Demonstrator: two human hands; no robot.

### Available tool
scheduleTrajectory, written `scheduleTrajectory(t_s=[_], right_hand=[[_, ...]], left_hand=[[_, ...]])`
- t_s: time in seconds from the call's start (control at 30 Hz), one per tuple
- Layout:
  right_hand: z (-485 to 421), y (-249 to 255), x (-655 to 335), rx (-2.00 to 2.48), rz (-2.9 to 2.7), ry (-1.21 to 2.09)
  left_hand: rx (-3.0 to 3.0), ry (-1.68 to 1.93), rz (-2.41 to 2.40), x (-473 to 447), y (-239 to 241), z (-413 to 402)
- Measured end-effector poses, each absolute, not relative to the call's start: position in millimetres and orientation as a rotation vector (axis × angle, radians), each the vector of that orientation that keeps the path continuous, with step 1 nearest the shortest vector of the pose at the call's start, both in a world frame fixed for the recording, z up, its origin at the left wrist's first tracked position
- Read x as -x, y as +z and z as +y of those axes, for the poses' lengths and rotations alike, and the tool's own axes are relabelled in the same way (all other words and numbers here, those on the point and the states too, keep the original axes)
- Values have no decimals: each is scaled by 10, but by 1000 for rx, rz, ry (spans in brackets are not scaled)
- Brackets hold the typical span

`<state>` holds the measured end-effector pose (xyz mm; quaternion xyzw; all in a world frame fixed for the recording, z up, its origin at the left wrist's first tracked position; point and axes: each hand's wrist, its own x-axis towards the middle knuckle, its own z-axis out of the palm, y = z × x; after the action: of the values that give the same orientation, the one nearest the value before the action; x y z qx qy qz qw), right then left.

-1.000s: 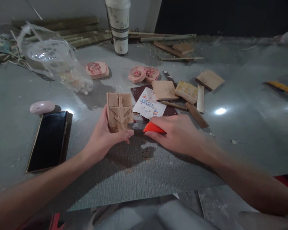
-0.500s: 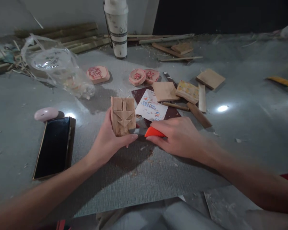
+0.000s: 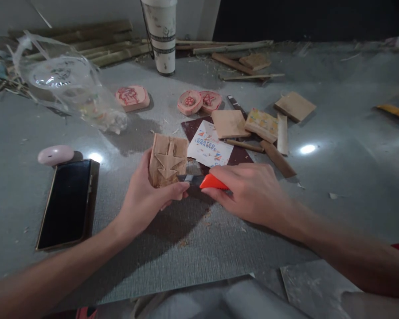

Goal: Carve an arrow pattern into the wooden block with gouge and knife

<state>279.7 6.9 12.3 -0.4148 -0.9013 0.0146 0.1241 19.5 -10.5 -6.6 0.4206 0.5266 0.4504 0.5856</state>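
Observation:
My left hand (image 3: 146,199) grips a small wooden block (image 3: 168,160) with a downward arrow carved in relief on its face. The block stands upright above the grey textured mat (image 3: 173,239). My right hand (image 3: 249,190) is closed round an orange-handled utility knife (image 3: 211,181). Its metal blade touches the block's lower right corner, close to my left thumb. Wood shavings lie on the mat under the block.
A black phone (image 3: 68,201) and a pink oval thing (image 3: 55,155) lie at left. Behind are a plastic bag (image 3: 69,93), a paper cup (image 3: 162,40), painted wooden discs (image 3: 199,102), sandpaper (image 3: 216,146), flat wood pieces (image 3: 262,124) and bamboo strips (image 3: 86,44).
The block has tilted slightly and shifted a little left with my left hand. The knife stays at its lower right corner. The view has shifted a little.

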Motion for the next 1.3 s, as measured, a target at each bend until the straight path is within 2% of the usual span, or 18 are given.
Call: scheduleTrajectory(t_s=[0.27,0.5,0.7,0.87,1.3], right_hand=[[51,146,-2796,1232,-2604,10],[261,224,-2981,1439,-2419,-175],[220,160,-2922,1252,-2538,-11],[182,139,-2885,1263,-2646,91],[183,129,-2880,1264,-2685,148]], left_hand=[[-991,1056,1222,-186,-65,-106],[-1026,1021,1192,-183,-54,-105],[-1005,1062,1158,-183,-90,-100],[-1055,1047,1203,-181,-63,-85],[-1116,989,1205,-190,-36,-57]])
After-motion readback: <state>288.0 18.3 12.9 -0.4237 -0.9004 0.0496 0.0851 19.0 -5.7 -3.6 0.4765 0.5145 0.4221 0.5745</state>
